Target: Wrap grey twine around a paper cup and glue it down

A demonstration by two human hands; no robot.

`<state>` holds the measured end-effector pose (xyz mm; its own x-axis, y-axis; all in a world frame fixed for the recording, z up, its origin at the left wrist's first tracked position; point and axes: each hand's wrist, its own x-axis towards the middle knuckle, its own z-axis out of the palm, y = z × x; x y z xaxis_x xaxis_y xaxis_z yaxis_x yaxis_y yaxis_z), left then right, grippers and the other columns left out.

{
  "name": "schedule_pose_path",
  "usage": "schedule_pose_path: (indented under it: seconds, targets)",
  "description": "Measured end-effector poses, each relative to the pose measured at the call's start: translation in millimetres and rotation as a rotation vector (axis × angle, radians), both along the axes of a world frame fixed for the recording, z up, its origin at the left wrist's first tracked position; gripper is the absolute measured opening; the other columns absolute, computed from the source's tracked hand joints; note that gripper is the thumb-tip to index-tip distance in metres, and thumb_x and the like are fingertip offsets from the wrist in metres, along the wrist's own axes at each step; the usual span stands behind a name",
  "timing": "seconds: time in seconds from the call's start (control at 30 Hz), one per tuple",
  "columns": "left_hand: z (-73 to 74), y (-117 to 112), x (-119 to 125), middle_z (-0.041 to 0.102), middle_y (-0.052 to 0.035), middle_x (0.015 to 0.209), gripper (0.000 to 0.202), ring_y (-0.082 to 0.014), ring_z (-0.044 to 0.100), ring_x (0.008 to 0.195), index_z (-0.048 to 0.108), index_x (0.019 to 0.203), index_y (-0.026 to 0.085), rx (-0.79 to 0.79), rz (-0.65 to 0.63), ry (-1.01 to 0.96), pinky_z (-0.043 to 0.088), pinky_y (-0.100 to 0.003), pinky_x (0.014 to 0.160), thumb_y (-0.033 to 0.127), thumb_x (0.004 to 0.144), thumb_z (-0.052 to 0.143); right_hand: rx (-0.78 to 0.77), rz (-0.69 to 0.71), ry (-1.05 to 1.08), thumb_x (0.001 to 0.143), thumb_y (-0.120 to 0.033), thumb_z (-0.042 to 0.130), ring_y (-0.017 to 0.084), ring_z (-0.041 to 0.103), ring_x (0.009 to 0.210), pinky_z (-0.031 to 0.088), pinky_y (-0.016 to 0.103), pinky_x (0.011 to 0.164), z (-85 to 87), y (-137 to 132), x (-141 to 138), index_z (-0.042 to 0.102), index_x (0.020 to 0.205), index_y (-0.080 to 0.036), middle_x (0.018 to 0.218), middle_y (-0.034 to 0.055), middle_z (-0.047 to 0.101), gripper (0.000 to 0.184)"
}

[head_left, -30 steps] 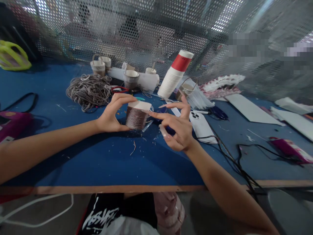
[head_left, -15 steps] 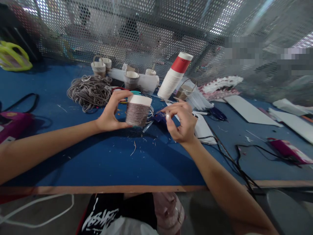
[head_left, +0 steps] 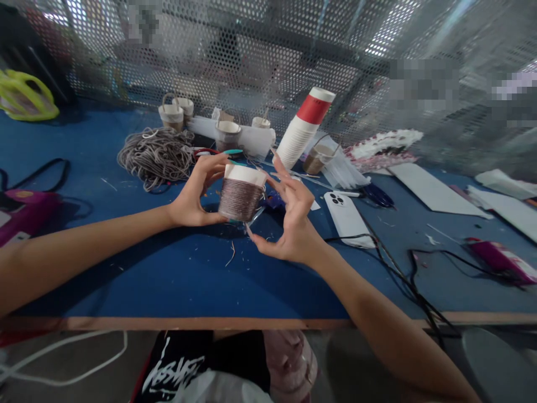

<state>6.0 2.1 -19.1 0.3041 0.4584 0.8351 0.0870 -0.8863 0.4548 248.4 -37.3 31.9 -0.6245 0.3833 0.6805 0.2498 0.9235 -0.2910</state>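
Observation:
A paper cup (head_left: 241, 193) with brown-grey cord wound round its lower part and a bare white rim is held above the table. My left hand (head_left: 197, 193) grips it from the left, long turquoise nails at rim and base. On the other side, my right hand (head_left: 291, 215) has its fingers spread, with index finger and thumb close to the cup's right edge; whether they touch it I cannot tell. Behind the right hand lies a dark blue object (head_left: 274, 201), partly hidden. A pile of grey cord (head_left: 157, 157) lies beyond my left hand.
A leaning stack of paper cups (head_left: 300, 131) stands at the back, near several cord-wrapped cups with handles, one being a small basket-like cup (head_left: 319, 158). A white phone (head_left: 350, 218) and black cables (head_left: 403, 274) lie right. Purple devices (head_left: 501, 260) lie at both sides of the blue table (head_left: 188, 280).
My right hand has moved left and down from beside the phone to the cup's right side, and its fingers have spread from a pinch. The cup has shifted slightly right in my left hand.

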Motion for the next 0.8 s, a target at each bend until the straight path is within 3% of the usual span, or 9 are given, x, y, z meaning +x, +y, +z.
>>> schedule_pose_path:
  seconds: [0.1, 0.2, 0.3, 0.4, 0.6, 0.8]
  targets:
    - [0.5, 1, 0, 0.04, -0.0121, 0.141, 0.099, -0.0317, 0.055, 0.13, 0.025, 0.148, 0.038, -0.024, 0.015, 0.041, 0.054, -0.052, 0.106, 0.06, 0.069, 0.081, -0.007, -0.042, 0.041, 0.073, -0.012, 0.074, 0.034, 0.033, 0.152, 0.037, 0.062, 0.121, -6.6, 4, -2, 0.013, 0.146, -0.029, 0.164, 0.0199, 0.025, 0.097]
    - [2.5, 2, -1, 0.041, -0.0142, 0.141, 0.098, -0.0346, 0.048, 0.135, 0.03, 0.148, 0.032, 0.048, 0.068, 0.092, 0.051, -0.054, 0.11, 0.051, 0.068, 0.083, -0.001, -0.07, 0.053, 0.078, -0.01, 0.069, 0.03, 0.037, 0.15, 0.039, 0.06, 0.121, -10.0, 5, -5, 0.014, 0.146, -0.03, 0.16, 0.018, 0.033, 0.09]
    - [4.4, 4, -2, 0.045, -0.016, 0.142, 0.095, -0.0362, 0.045, 0.138, 0.033, 0.149, 0.027, 0.107, 0.115, 0.144, 0.044, -0.057, 0.115, 0.044, 0.069, 0.081, 0.059, -0.122, 0.074, 0.078, -0.013, 0.07, 0.033, 0.041, 0.147, 0.035, 0.067, 0.12, -10.5, 3, -9, 0.019, 0.146, -0.031, 0.156, 0.0173, 0.04, 0.087]
    - [4.1, 5, -2, 0.045, -0.0176, 0.147, 0.093, -0.0367, 0.046, 0.14, 0.031, 0.15, 0.024, 0.067, 0.11, 0.211, 0.045, -0.057, 0.115, 0.042, 0.073, 0.08, 0.116, -0.163, 0.095, 0.076, -0.015, 0.072, 0.037, 0.044, 0.145, 0.028, 0.074, 0.12, -11.7, 1, -11, 0.022, 0.146, -0.031, 0.151, 0.0166, 0.047, 0.087]
    - [4.1, 4, -1, 0.044, -0.0205, 0.151, 0.104, -0.0373, 0.045, 0.141, 0.025, 0.153, 0.02, 0.079, 0.166, 0.261, 0.046, -0.056, 0.114, 0.042, 0.07, 0.084, 0.08, -0.119, 0.042, 0.077, -0.012, 0.07, 0.036, 0.042, 0.147, 0.027, 0.072, 0.12, -16.7, 1, -13, 0.018, 0.144, -0.031, 0.152, 0.0174, 0.045, 0.086]
    - [6.9, 1, -1, 0.055, -0.0159, 0.133, 0.088, -0.0309, 0.058, 0.125, 0.038, 0.142, 0.019, 0.081, 0.191, 0.221, 0.052, -0.05, 0.107, 0.038, 0.07, 0.085, 0.045, -0.076, -0.058, 0.079, -0.018, 0.071, 0.034, 0.035, 0.151, 0.028, 0.066, 0.123, -5.4, -1, -7, 0.015, 0.142, -0.031, 0.155, 0.0176, 0.039, 0.085]
